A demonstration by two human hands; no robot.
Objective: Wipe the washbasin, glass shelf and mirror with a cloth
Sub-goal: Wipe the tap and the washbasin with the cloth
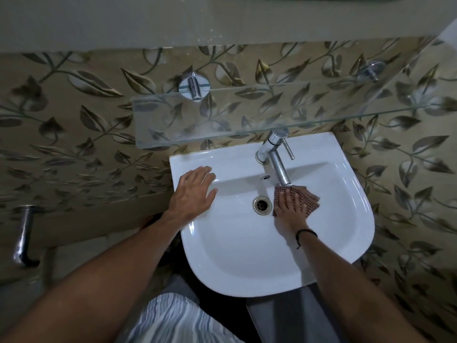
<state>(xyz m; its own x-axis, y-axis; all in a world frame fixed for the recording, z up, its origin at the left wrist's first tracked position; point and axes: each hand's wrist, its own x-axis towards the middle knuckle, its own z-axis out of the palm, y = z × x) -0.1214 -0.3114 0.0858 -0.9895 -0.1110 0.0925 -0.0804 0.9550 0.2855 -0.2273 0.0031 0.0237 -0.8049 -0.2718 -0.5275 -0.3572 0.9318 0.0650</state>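
In the white ceramic washbasin point(247, 256), the right hand point(288, 211) is pressing the checked reddish cloth point(303, 198) flat-fingered beside the drain, the left hand point(194, 191) is resting spread on the rim, leaving the clear glass shelf point(222, 115) and the mirror seemingly undone.

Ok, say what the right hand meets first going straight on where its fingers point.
Likely the tap spout, just beyond the cloth under the right hand; if it passes beneath, the back wall of the washbasin. Depth is unclear.

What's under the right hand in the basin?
A checked cloth, pressed flat by the right hand against the washbasin bowl, beside the drain. The basin surface beneath the cloth is covered.
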